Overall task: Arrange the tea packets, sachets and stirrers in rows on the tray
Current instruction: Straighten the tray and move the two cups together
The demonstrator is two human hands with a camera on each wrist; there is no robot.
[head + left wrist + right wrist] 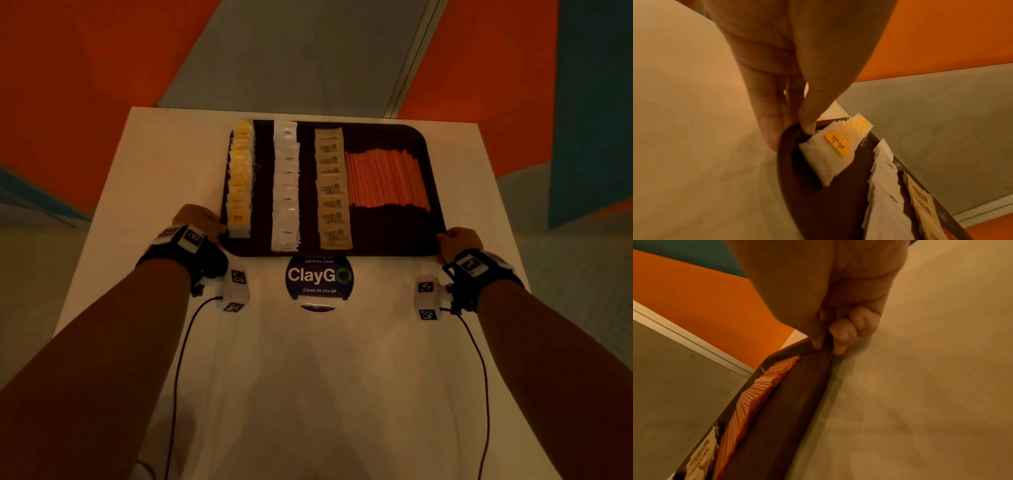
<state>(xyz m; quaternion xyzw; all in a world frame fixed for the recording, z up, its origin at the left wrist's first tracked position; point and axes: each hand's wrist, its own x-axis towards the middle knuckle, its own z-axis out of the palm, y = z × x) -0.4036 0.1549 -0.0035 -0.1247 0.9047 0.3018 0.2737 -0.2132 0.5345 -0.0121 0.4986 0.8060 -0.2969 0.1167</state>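
White bench (308,377): carries everything; both forearms reach across it, cables trailing from the wrist cameras.
Round sticker (319,278): dark, reads "ClayGo", on the bench just before the tray's near edge.
Left hand (197,219): grasps the tray's near left corner, thumb (807,123) over the rim beside the nearest tea bag, fingers (768,123) straight down the outside.
Right hand (459,241): clenched on the tray's near right corner, thumb on top, fingers (842,335) curled under the rim.
Tray (394,240): dark, rounded corners, flat on the bench at its far end.
Tea bags (239,178): yellow-tagged, overlapping in the leftmost row.
White sachets (287,186): second row, marked "Coffee".
Brown sachets (332,192): third row.
Stirrers (387,180): orange, side by side at the far right.
Floor (291,58): grey, orange and teal panels beyond the bench.
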